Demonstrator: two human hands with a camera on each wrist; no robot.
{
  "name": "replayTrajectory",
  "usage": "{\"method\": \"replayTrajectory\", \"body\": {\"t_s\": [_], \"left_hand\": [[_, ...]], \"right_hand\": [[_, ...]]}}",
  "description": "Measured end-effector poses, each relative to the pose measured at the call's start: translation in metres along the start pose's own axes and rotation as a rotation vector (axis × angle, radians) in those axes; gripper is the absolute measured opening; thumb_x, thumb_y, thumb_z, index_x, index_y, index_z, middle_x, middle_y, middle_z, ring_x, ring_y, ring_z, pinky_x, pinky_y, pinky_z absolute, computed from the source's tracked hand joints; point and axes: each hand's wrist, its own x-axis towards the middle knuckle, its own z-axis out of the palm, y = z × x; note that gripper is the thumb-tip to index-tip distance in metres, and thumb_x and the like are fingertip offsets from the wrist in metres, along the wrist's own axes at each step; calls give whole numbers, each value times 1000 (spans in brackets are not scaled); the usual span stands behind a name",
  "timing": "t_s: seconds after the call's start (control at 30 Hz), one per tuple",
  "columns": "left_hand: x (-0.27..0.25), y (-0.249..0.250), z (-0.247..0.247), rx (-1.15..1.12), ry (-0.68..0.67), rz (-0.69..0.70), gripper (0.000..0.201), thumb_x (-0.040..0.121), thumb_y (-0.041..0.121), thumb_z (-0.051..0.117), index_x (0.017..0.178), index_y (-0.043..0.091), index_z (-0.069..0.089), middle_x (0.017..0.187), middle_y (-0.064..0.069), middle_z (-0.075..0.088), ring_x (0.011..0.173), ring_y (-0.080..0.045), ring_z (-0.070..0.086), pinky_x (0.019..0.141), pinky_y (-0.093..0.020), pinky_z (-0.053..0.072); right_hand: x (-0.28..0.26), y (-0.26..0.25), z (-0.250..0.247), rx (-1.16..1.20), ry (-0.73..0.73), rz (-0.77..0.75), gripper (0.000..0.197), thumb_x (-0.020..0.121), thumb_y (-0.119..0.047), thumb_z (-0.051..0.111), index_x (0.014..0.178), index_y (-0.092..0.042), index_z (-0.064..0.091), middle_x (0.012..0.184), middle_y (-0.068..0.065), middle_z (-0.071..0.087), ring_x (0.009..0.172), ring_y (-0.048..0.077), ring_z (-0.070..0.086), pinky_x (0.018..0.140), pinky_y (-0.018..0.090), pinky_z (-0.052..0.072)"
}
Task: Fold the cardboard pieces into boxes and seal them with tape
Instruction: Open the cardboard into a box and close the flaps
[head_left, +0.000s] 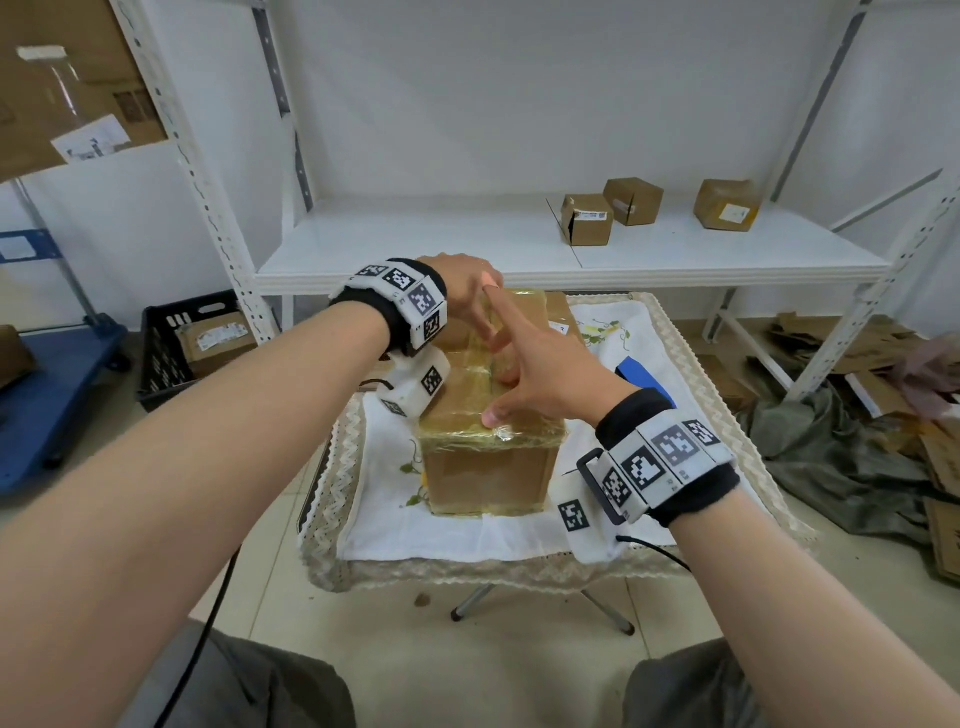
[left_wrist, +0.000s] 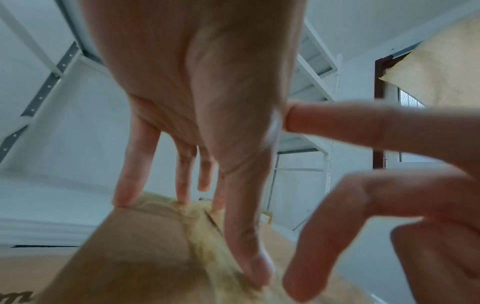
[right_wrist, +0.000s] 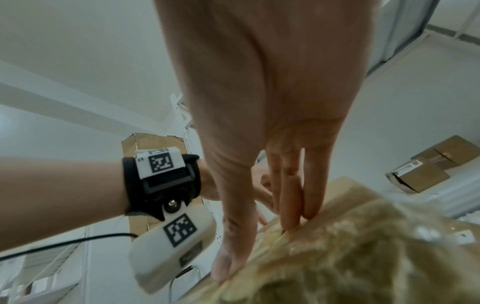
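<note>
A brown cardboard box (head_left: 488, 480) stands closed on the small table, its top and edges wrapped in shiny yellowish clear tape (head_left: 470, 402). My left hand (head_left: 470, 301) reaches over the far left part of the lid, straight fingers (left_wrist: 124, 185) touching the taped top (left_wrist: 145, 255). My right hand (head_left: 524, 374) lies spread on the lid. Its thumb (right_wrist: 228, 257) presses the tape at the near edge, and its fingers (right_wrist: 293, 201) press along the centre seam (right_wrist: 350, 257). Neither hand holds anything.
A white embroidered cloth (head_left: 467, 540) covers the table, with a blue object (head_left: 644, 382) lying right of the box. Behind stands a white shelf (head_left: 415, 244) with three small boxes (head_left: 587, 221). A black crate (head_left: 166, 358) and blue cart (head_left: 47, 410) are left; cardboard scraps (head_left: 883, 353) lie right.
</note>
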Motion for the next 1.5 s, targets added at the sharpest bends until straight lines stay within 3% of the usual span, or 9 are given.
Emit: {"method": "replayTrajectory", "body": {"t_s": [0.27,0.37,0.43,0.53,0.7,0.87,1.1,1.37,1.5], "left_hand": [[14,2,-3,-42,-51,-23,94,66,46,91,143,15,48,140,-5,55,128,-26,52,109,-41,43],[20,-2,-2,-45,-83,4,73,68,43,90,124,15,52,123,-8,55,111,-24,52,107,-41,43],[24,-7,0,-76,-65,21,61,83,30,82,131,8,53,131,-12,55,119,-28,52,109,-41,40],[22,-13,3,-106,-23,47,66,90,25,74,146,6,44,144,-14,49,133,-30,46,113,-39,35],[22,-20,9,-192,-41,63,87,73,37,88,145,13,46,142,-8,50,132,-26,46,113,-40,36],[21,-31,14,-430,34,62,72,80,29,84,144,21,51,140,-2,54,124,-18,51,104,-28,37],[15,-42,26,-573,31,56,60,89,20,76,144,14,53,146,-6,52,134,-17,47,103,-20,33],[13,-28,23,-338,120,-5,55,85,36,79,131,19,54,133,-5,55,123,-25,53,103,-40,43],[3,-29,22,-277,150,34,52,88,42,74,132,22,54,132,-5,56,121,-25,53,96,-36,40]], "right_hand": [[0,13,3,131,-69,-36,144,64,-35,96,161,-35,-11,116,2,64,108,22,63,102,40,50],[-1,11,4,77,-89,-57,146,62,-41,95,159,-36,-14,115,2,64,109,24,62,102,42,50],[0,9,5,17,-89,-63,149,61,-45,95,158,-38,-18,110,-2,64,105,23,62,98,46,51],[2,6,6,0,-105,-58,153,60,-47,95,155,-39,-25,109,-1,62,96,21,57,94,47,52],[0,9,7,94,-94,-89,152,61,-39,97,158,-35,-20,106,2,62,97,20,53,95,41,49],[0,21,6,240,-83,-100,144,65,-46,93,160,-36,-15,100,0,61,100,21,54,94,36,47],[11,31,10,311,-109,-78,133,72,-29,92,162,-29,-6,107,-4,63,112,17,53,108,41,42],[10,36,10,198,-4,-78,139,64,-48,92,163,-30,-3,109,-7,62,112,21,51,106,43,42],[4,32,4,215,1,-86,142,63,-46,93,161,-36,-8,127,-3,62,124,17,53,108,35,41]]}}
